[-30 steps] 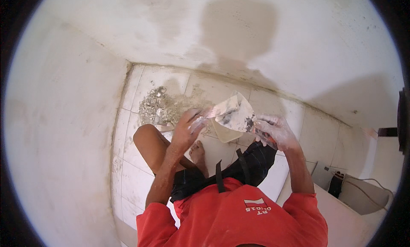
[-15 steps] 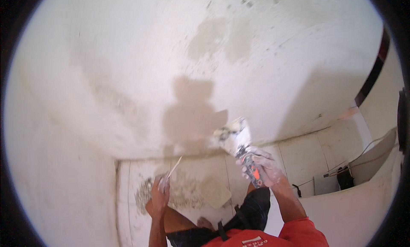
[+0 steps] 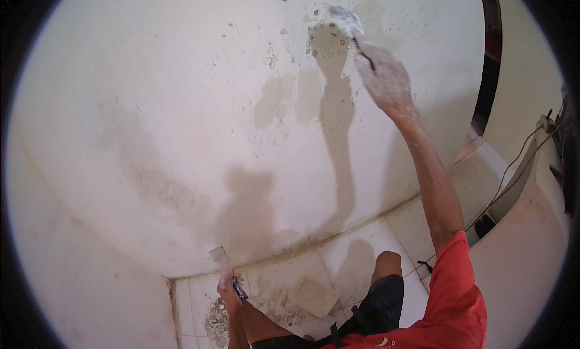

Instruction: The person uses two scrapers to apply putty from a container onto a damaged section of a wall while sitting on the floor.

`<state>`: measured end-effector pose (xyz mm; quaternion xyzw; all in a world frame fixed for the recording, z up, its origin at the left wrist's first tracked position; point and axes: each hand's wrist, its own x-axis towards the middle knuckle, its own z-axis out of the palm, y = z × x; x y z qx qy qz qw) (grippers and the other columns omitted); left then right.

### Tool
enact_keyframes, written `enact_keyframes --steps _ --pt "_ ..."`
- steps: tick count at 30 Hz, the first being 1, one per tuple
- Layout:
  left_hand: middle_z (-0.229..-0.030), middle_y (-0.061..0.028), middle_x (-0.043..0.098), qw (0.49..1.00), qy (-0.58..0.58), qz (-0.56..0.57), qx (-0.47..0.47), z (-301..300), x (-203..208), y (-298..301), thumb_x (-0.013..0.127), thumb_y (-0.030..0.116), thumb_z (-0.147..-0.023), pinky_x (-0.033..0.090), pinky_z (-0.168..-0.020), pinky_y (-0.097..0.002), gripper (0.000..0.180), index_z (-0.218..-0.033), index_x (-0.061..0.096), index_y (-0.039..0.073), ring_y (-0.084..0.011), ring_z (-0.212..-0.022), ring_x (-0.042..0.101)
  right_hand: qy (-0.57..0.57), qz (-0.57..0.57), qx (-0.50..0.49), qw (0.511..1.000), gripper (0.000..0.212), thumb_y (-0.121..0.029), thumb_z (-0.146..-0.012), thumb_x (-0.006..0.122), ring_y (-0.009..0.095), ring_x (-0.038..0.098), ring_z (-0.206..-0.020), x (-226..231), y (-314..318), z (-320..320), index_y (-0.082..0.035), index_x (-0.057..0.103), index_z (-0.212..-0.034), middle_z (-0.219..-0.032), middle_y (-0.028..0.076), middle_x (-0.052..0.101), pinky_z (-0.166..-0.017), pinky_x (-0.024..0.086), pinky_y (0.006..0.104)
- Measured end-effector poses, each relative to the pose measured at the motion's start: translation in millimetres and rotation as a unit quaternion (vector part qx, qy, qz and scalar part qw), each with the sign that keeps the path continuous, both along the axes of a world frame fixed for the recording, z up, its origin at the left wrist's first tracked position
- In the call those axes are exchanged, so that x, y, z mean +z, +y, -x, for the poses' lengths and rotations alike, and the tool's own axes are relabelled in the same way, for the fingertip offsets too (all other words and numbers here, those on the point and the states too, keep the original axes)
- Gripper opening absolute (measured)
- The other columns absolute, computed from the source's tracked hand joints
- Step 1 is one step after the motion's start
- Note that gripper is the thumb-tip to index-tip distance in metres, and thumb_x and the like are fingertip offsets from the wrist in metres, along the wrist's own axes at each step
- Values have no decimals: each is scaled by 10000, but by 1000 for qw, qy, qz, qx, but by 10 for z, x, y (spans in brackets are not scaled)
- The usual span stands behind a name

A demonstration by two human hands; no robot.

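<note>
Right hand (image 3: 386, 77) clamped on a broad putty-laden metal trowel (image 3: 345, 18), pressed to the white plastered wall (image 3: 181, 107) overhead. Left hand (image 3: 229, 287) grips a narrow scraper (image 3: 219, 254), lowered. Grey filled patches lie below the blade; pitted spots beside it remain unfilled.
</note>
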<state>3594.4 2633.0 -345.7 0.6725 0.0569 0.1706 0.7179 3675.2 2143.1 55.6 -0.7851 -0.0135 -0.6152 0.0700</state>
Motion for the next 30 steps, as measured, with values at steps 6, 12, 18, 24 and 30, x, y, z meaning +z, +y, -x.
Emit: enact_keyframes --steps 6,12,18,24,30 --pt "-778 -96 653 991 8 130 10 136 -650 256 539 239 -989 458 -519 -246 281 -1049 606 -28 -130 -601 589 46 -9 -55 997 580 -243 -945 528 334 614 -678 -499 307 -628 -147 341 -1485 -915 173 577 -582 538 420" --pt "-798 -95 640 988 -4 157 -7 199 -662 377 525 241 -987 479 -532 -251 306 -1100 592 -36 -138 -636 600 82 -53 14 995 615 -240 -930 554 362 623 -751 -1235 426 -545 -139 323 -1491 -948 170 577 -657 540 454" --pt "-782 -85 619 982 20 185 4 172 -525 313 575 242 -956 473 -512 -240 268 -1070 587 -1 -136 -619 583 33 -82 60 994 523 -211 -922 542 397 618 -803 -782 239 -322 -12 449 -1396 -950 231 617 -769 513 462" --pt "-790 -83 629 978 24 205 -24 153 -497 179 578 219 -947 474 -535 -240 245 -1051 601 -2 -148 -640 592 37 -77 57 995 565 -296 -910 531 414 620 -817 -89 321 -496 -20 452 -1397 -953 274 617 -788 505 471" --pt "-793 -82 636 987 30 157 -6 201 -433 196 593 286 -940 476 -553 -249 315 -1073 611 0 -148 -641 590 138 -56 24 988 589 -305 -924 521 406 639 -740 -623 658 -433 -120 376 -1463 -974 249 591 -703 543 481"
